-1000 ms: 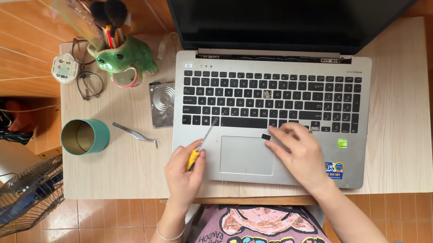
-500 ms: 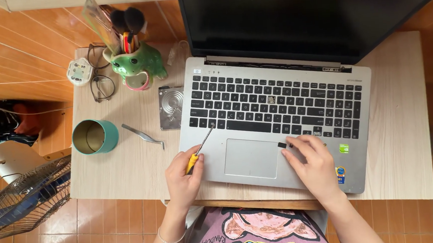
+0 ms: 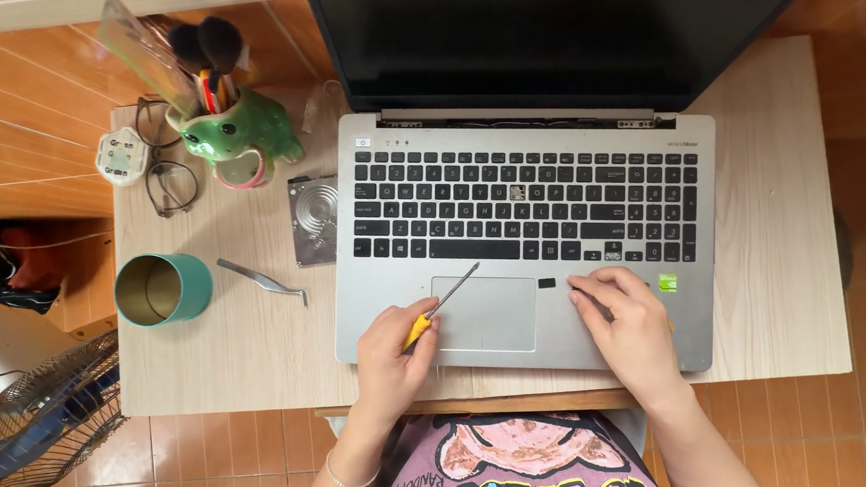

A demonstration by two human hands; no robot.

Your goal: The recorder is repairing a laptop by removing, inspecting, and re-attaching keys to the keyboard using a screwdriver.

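Left hand (image 3: 390,351) pinches a yellow-handled screwdriver (image 3: 440,306), its tip lying over the touchpad (image 3: 487,313) of the open laptop (image 3: 522,228). Right hand (image 3: 630,320) rests flat on the palm rest, fingers loosely curled and holding nothing, next to a small black piece (image 3: 547,283). My judgement: keep the blade low and the right hand bracing the case. To the left, a teal tin (image 3: 162,288) shows nothing inside; a green frog mug (image 3: 236,128) holds brushes and pens.
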